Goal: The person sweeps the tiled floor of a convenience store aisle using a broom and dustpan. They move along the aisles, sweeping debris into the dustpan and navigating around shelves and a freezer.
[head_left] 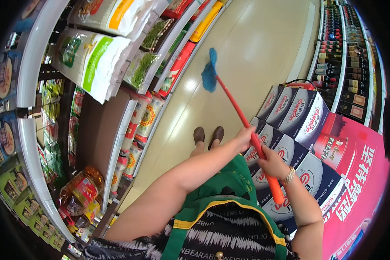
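Head view: a person in a green apron stands in a shop aisle and looks down at a red-handled mop (242, 117). The left hand (244, 138) wraps the pole higher up; the right hand (273, 164) wraps it lower, near the orange grip end. Both fists are closed on the handle. The blue mop head (209, 73) rests on the pale floor (255, 47) ahead of the brown shoes (208, 135), near the left shelf (117, 143) of packets and jars. Judging by this, the floor is mid-mopping, and the next stroke calls for both hands to steer the head clear of the shelf foot and of the stacked boxes (290, 117) on the right. Fingertips are hidden behind the pole; the bottles (333, 56) at far right are too small to read; any wetness on the floor cannot be made out.
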`<state>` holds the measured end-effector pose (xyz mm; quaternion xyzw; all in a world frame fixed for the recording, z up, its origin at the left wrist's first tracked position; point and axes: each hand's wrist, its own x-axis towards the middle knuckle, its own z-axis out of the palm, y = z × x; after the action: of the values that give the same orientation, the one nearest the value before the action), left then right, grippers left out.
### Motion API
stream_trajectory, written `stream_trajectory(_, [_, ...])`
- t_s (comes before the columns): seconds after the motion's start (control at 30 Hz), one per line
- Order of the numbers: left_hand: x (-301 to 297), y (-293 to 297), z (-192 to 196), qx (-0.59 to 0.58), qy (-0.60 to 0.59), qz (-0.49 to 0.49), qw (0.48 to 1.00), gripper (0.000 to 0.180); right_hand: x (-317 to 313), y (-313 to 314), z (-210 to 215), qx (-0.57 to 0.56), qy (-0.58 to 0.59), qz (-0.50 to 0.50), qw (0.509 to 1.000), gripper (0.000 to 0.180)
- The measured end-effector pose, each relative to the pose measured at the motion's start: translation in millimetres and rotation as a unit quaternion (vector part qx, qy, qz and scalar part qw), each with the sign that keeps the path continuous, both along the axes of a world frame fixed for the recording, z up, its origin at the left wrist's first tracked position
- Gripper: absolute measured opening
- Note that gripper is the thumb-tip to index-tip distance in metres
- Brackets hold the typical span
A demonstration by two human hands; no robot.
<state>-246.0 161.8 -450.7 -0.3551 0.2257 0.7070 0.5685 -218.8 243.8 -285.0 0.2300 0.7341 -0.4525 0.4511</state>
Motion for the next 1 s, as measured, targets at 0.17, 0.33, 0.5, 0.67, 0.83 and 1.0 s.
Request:
stream_trajectory(0.17, [-5, -31, 67, 0.027, -0.106, 0.045, 0.993, 0.022, -29, 21, 53, -0.127, -0.161, -0.007, 0.979, 0.023])
stream_trajectory(0.33, [-36, -27, 0, -0.085, -0.208, 0.116, 0.968, 0.029, -93, 44, -35, -0.184, -0.231, 0.053, 0.954, 0.024])
stream_trajectory(0.5, [-122, 27, -89, -0.106, -0.208, 0.172, 0.957, 0.024, -187, 82, -118, -0.082, -0.098, 0.204, 0.971, 0.016])
stream_trajectory(0.67, [-225, 140, -103, -0.123, -0.095, 0.150, 0.976, 0.017, -284, 186, -85, -0.123, -0.127, 0.098, 0.979, 0.018])
stream_trajectory(0.83, [-352, 260, -83, -0.186, 0.030, 0.044, 0.981, 0.016, -350, 278, -87, -0.075, -0.016, -0.011, 0.997, 0.021])
stream_trajectory(1.0, [-452, 344, -89, -0.115, 0.110, -0.060, 0.985, 0.016, -396, 320, -118, 0.126, 0.146, 0.001, 0.981, 0.027])
